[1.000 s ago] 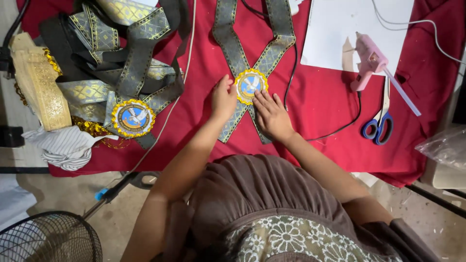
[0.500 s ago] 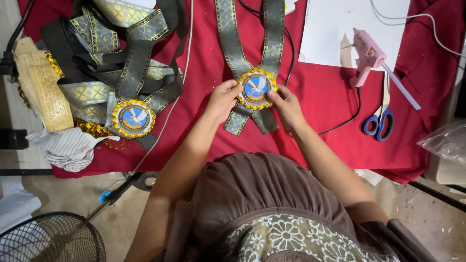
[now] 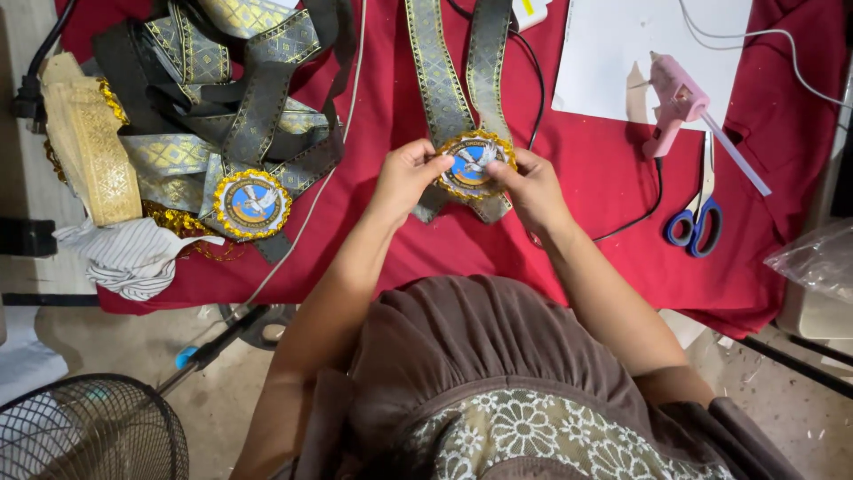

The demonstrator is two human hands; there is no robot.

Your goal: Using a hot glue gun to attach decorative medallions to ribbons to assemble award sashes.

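Two hands: our left hand (image 3: pixel 404 178) and right hand (image 3: pixel 533 187) pinch the round badge (image 3: pixel 474 163).
Tip: we should press evenly, badge centred on ribbon (image 3: pixel 440 71).

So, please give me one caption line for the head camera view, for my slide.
Both hands, left hand and right hand, hold a round badge on a patterned ribbon above a red cloth, glue gun and scissors nearby.

Left hand (image 3: pixel 404 178) and right hand (image 3: pixel 533 187) raised together, fingertips in pinching grip

I see a gold-rimmed blue badge (image 3: pixel 471 164) on grey-gold patterned ribbon (image 3: pixel 444 80), red cloth (image 3: pixel 586 178), pink glue gun (image 3: pixel 673 102), blue-handled scissors (image 3: pixel 697 222).
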